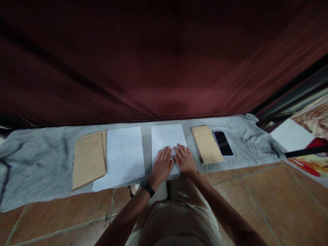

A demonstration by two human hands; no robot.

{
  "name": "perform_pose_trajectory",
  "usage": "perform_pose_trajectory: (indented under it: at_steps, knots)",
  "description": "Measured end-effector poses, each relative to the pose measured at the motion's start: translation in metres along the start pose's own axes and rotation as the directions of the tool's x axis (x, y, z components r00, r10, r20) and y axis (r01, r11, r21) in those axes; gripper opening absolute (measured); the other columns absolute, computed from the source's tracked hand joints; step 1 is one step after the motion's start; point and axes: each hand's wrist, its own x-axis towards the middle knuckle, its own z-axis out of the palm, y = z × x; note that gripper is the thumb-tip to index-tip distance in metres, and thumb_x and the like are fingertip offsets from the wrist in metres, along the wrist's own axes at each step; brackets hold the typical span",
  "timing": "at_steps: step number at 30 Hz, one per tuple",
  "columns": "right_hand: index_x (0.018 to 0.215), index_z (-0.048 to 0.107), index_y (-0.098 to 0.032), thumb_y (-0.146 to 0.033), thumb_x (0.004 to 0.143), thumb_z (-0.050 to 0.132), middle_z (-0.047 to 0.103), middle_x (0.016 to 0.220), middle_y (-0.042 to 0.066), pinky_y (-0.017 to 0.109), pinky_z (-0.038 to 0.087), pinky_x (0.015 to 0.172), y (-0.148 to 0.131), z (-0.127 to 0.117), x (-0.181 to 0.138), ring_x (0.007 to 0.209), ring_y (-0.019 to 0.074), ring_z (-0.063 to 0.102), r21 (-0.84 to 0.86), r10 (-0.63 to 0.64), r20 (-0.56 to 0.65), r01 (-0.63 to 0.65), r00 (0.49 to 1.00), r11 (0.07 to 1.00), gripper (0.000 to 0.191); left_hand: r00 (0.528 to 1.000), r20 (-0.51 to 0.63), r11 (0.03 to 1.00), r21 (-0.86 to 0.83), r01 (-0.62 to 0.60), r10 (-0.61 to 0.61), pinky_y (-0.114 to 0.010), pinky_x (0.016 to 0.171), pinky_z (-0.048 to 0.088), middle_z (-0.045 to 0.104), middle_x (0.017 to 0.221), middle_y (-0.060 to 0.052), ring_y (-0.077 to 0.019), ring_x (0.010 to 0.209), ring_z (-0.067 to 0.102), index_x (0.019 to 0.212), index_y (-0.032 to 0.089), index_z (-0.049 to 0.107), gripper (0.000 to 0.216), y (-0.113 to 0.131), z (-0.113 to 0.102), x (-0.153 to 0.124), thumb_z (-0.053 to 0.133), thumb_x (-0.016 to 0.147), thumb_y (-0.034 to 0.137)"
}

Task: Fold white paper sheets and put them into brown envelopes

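Observation:
A white sheet of paper (pixel 167 135) lies on the grey cloth in front of me. Flat on its lower left part rests my left hand (pixel 163 164), fingers stretched out and a dark watch (pixel 147 188) on the wrist. Beside it, my right hand (pixel 185 160) lies palm down on the lower right part of the same sheet, fingers also extended. Thumbs and index fingers come close together near the middle. More white paper (pixel 125 153) lies to the left, its left edge against several brown envelopes (pixel 88 164). Right of my hands is another brown envelope stack (pixel 207 145).
A phone (pixel 223 143) with a dark screen lies just right of the right envelopes. The grey cloth (pixel 38 164) covers a long narrow surface before a dark red curtain (pixel 164 68). At far right are a white sheet (pixel 292 135) and a colourful printed packet (pixel 312 165). Tiled floor (pixel 246 198) shows below.

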Motion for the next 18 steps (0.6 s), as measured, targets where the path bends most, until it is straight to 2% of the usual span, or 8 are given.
perform_pose_trajectory:
  at_steps: [5, 8, 13, 18]
  knots:
    - [0.154, 0.045, -0.021, -0.035, 0.106, 0.042, 0.041, 0.161, 0.011, 0.053, 0.027, 0.124, -0.001, -0.004, 0.001, 0.150, 0.0293, 0.037, -0.003, -0.012, 0.000, 0.012, 1.000, 1.000, 0.050, 0.995, 0.028, 0.996, 0.002, 0.092, -0.092, -0.051, 0.126, 0.027, 0.037, 0.163, -0.018, -0.0285, 0.154, 0.028, 0.154, 0.007, 0.038, 0.060, -0.012, 0.001, 0.027, 0.035, 0.104, 0.039]
    - [0.155, 0.044, -0.021, -0.035, 0.106, 0.041, 0.041, 0.162, 0.011, 0.053, 0.027, 0.124, 0.000, -0.005, 0.000, 0.150, 0.0293, 0.036, 0.007, -0.007, 0.004, 0.007, 1.000, 1.000, 0.051, 0.994, 0.037, 0.995, 0.007, 0.101, -0.101, -0.050, 0.127, 0.025, 0.036, 0.163, -0.019, -0.0283, 0.155, 0.026, 0.155, 0.006, 0.036, 0.064, -0.021, 0.000, 0.034, 0.037, 0.103, 0.044]
    - [0.156, 0.042, -0.022, -0.035, 0.106, 0.040, 0.039, 0.163, 0.011, 0.055, 0.026, 0.124, 0.001, -0.003, 0.000, 0.151, 0.0292, 0.035, 0.028, -0.001, 0.009, 0.000, 1.000, 1.000, 0.052, 0.995, 0.004, 0.995, -0.002, 0.104, -0.104, -0.052, 0.127, 0.024, 0.036, 0.163, -0.018, -0.0281, 0.155, 0.026, 0.157, 0.008, 0.034, 0.066, -0.032, 0.001, 0.026, 0.036, 0.103, 0.047]
    - [0.157, 0.040, -0.023, -0.035, 0.106, 0.041, 0.037, 0.164, 0.010, 0.054, 0.025, 0.124, 0.002, -0.002, -0.001, 0.151, 0.0291, 0.034, 0.024, -0.006, 0.021, 0.005, 1.000, 1.000, 0.053, 0.992, -0.015, 0.992, 0.011, 0.128, -0.128, -0.051, 0.128, 0.021, 0.034, 0.163, -0.020, -0.0294, 0.155, 0.025, 0.155, 0.005, 0.036, 0.069, -0.038, 0.002, 0.015, 0.035, 0.103, 0.049]
